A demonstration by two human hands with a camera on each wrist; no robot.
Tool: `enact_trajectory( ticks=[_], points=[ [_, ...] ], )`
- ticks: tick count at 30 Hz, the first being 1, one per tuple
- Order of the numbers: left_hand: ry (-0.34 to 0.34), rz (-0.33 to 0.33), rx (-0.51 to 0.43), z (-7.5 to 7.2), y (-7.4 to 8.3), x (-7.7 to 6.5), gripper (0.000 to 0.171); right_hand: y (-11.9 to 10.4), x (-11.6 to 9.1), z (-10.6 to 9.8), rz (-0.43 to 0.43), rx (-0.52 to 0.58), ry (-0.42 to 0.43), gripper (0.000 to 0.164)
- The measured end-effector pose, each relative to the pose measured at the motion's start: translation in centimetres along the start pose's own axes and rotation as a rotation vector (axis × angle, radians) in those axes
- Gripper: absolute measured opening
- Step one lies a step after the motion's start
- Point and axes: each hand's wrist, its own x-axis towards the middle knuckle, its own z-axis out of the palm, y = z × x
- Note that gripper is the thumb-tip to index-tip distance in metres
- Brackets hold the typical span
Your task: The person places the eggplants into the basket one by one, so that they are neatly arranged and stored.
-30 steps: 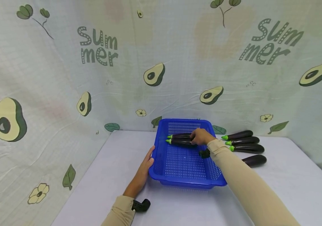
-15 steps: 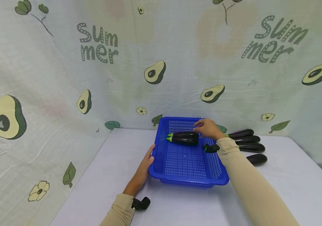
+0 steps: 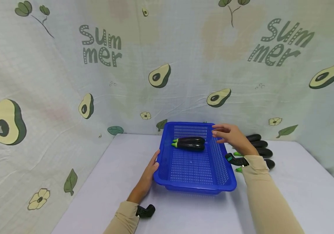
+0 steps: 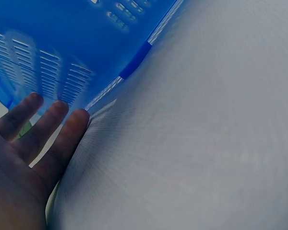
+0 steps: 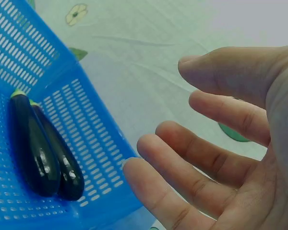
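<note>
A blue plastic basket (image 3: 191,169) stands on the white-covered table. Inside, toward its back, two dark eggplants (image 3: 188,147) with green stems lie side by side. My left hand (image 3: 147,175) rests on the basket's left side; the left wrist view shows its extended fingers (image 4: 55,136) at the outer wall. Over the basket's right rim hovers my right hand (image 3: 234,138), holding nothing, with its fingers spread and slightly bent in the right wrist view. Partly behind that hand and wrist, several more eggplants (image 3: 263,151) lie on the table to the right of the basket.
A pale cloth (image 3: 184,58) printed with avocados, leaves and lettering hangs behind and to the sides of the table (image 3: 120,162). Black camera straps sit on both wrists, with the left one's camera (image 3: 145,211) over the table.
My right hand has let go of the rear eggplant in the basket and moved right, out over the rim. The left hand stays at the basket's side.
</note>
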Motion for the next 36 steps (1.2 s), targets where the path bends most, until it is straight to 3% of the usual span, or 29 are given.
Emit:
enact_trajectory(
  ticks=[12,18,36],
  points=[
    [-0.004,-0.013,0.01,0.3,0.3,0.1,0.057,1.4,-3.4,0.4,-0.06,0.043,0.073,0.059],
    [-0.004,-0.009,-0.004,0.1,0.5,0.1,0.057,2.1,-4.0,0.5,-0.073,0.09,0.065,0.061],
    [0.005,-0.01,0.03,0.0,0.2,0.0,0.056,3.6,-5.7,-1.2,-0.027,0.003,0.125,0.056]
  ],
)
